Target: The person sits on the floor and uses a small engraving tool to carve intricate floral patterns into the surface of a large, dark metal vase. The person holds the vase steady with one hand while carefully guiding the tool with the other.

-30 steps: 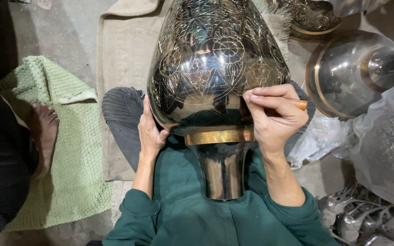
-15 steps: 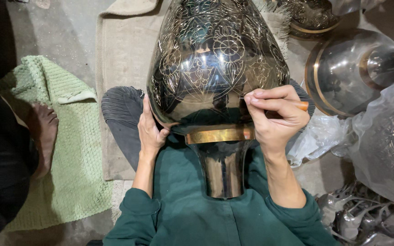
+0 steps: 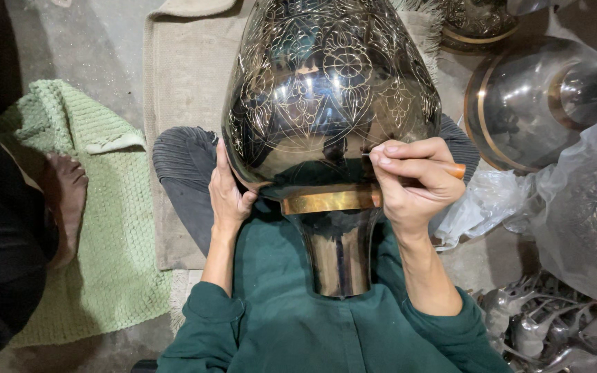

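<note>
Grey concrete floor carried a beige mat (image 3: pixel 188 83). Large dark engraved metal vase (image 3: pixel 329 90), likely heavy, slippery and scratch-prone, lay across the lap; left hand (image 3: pixel 228 193) braced its shoulder, fingers spread, while right hand (image 3: pixel 414 181) fingers pinched an orange-handled engraving tool (image 3: pixel 454 170).

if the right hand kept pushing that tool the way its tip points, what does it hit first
The right hand aims its orange-handled tool leftward; the tip looks already at the engraved metal vase, so the vase wall comes first. Exact contact is hard to judge.
</note>
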